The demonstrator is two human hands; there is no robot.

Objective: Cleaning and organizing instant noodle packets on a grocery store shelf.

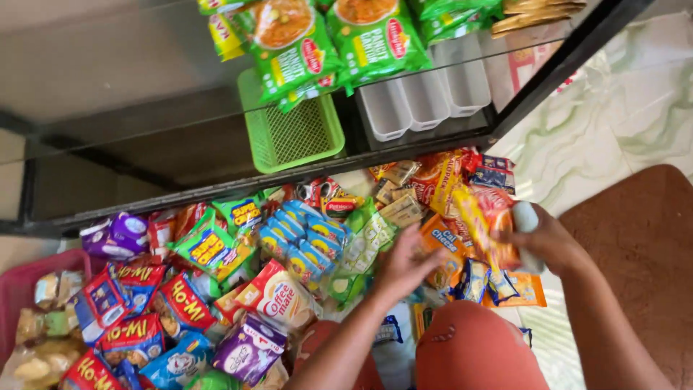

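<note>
Right hand [543, 242] around orange packet [497, 217]

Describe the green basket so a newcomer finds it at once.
Start at the black-framed glass shelf unit above the pile of snack packets on the floor. On its lower shelf, left of the white plastic bins, sits the green basket. It is the only bright lime, mesh-walled container; green noodle packets lie above it.

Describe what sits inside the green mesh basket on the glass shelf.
The green mesh basket shows bare mesh at its front. Green noodle packets overlap its rear, hiding anything there. Beside it stand white plastic bins.
</note>
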